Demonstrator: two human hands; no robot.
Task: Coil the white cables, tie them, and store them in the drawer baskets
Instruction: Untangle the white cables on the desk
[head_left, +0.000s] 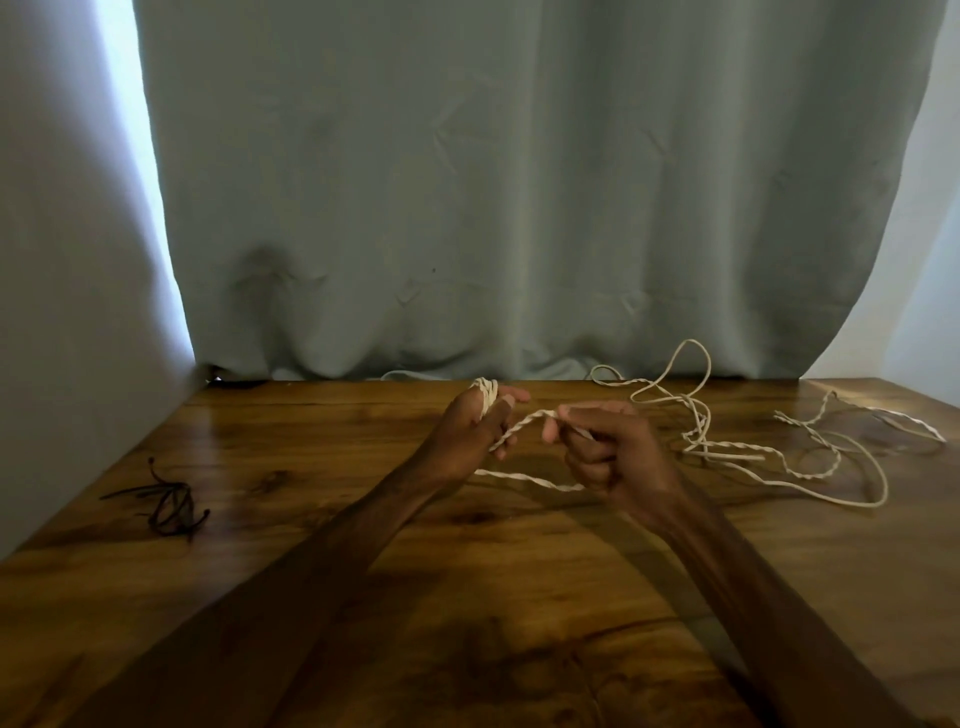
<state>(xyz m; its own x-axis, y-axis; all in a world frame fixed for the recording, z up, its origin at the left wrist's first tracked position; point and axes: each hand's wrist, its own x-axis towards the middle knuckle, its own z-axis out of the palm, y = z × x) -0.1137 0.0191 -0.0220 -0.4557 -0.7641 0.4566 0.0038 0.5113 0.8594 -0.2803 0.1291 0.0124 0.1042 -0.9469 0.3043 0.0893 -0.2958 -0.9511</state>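
Note:
A white twisted cable lies in loose loops over the right half of the wooden table. Several turns of it are wound round the fingers of my left hand, which is raised above the table's middle with fingers partly straight. My right hand sits just to the right of it and pinches the cable between thumb and forefinger. A short arched span of cable runs between the two hands, and another strand hangs below them. A second white cable lies at the far right.
A small bunch of dark ties lies on the table at the left. A grey-green curtain hangs behind the table's far edge. A pale wall borders the left side. No drawer or basket is in view.

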